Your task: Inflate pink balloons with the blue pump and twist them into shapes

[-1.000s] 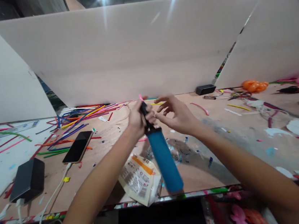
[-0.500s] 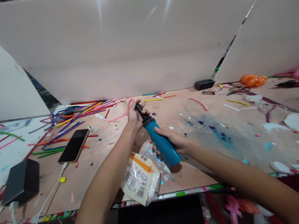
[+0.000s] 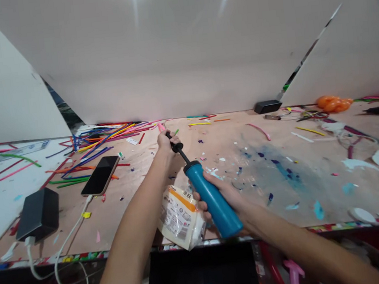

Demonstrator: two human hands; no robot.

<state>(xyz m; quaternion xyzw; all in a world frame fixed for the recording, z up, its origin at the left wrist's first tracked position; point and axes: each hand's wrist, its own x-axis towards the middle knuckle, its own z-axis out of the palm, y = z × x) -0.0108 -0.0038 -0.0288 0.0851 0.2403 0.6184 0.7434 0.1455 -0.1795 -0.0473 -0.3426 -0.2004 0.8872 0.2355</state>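
On the wooden table (image 3: 248, 171), the blue pump (image 3: 214, 201) lies gripped in the right hand (image 3: 229, 197), fingers wrapped around its barrel, while the left hand (image 3: 166, 141) is clenched on the pulled-out handle and pink balloon (image 3: 161, 127); stroke straight along the rod.

Two bare forearms reaching in from below, no sleeves in view, left hand (image 3: 165, 141) and right hand (image 3: 225, 196) both ungloved, no rings, watch or wristband behind the fingers (image 3: 200, 204)
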